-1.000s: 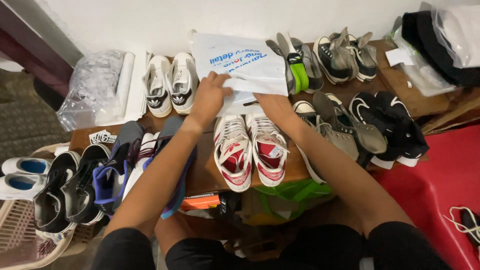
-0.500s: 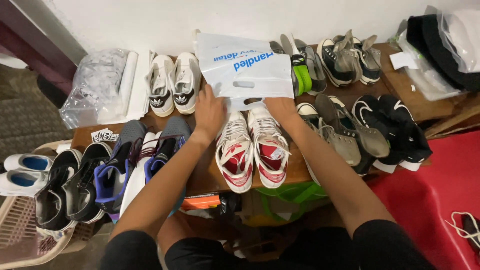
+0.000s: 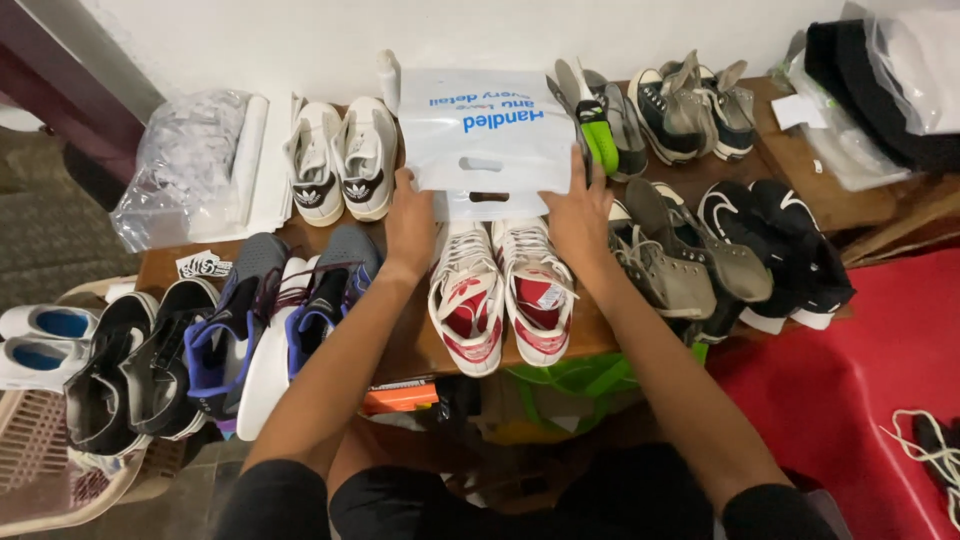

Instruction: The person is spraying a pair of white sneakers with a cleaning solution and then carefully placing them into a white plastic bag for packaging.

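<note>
Both hands gripping the white bag [image 3: 487, 140] at its lower corners: left hand [image 3: 412, 218], right hand [image 3: 578, 212]. Bag is lying flat above the red-white shoes [image 3: 503, 295]. Suggest keeping the corners taut and level so it stays flat.

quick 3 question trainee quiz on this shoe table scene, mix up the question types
1. True or false: both hands hold the white plastic bag.
2. The left hand grips the bag's: A) lower left edge B) top edge C) handle cutout
3. What lies just in front of the bag, between the forearms?

Key
1. True; the right hand is on its lower right edge.
2. A
3. A pair of red and white sneakers.
</note>
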